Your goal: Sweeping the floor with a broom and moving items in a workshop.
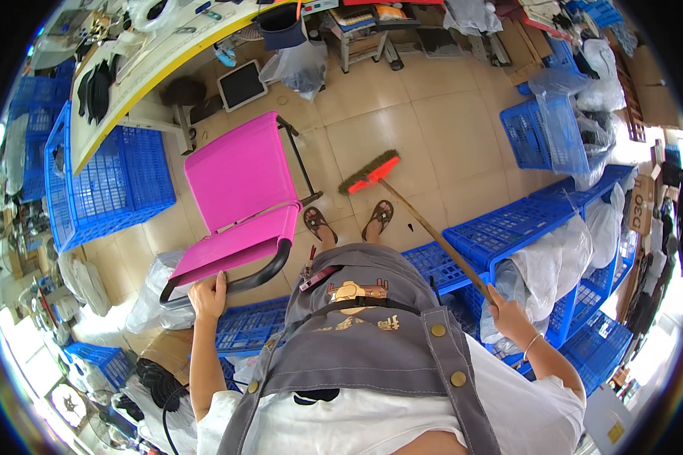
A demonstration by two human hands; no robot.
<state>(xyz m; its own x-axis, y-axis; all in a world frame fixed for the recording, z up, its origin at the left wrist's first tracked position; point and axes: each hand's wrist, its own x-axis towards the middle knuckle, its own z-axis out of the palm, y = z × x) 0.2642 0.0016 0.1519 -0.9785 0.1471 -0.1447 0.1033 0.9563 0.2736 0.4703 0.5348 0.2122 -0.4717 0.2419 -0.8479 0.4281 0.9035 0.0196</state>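
My left hand (209, 296) is closed around the black tube frame of a pink folding chair (239, 174), at the edge nearest me. The chair stands to my left front, its pink panels facing up. My right hand (511, 322) grips the wooden handle of a broom (425, 224). From my right the handle slants forward to a red head with dark bristles, which rests on the tiled floor just ahead of my sandalled feet.
Blue plastic crates (140, 171) stand at the left, and a row of blue crates (501, 227) with plastic bags lines the right. A yellow-edged worktable (152, 76) runs along the far left. A blue crate (525, 133) sits at the far right. Tiled floor (440, 114) lies ahead.
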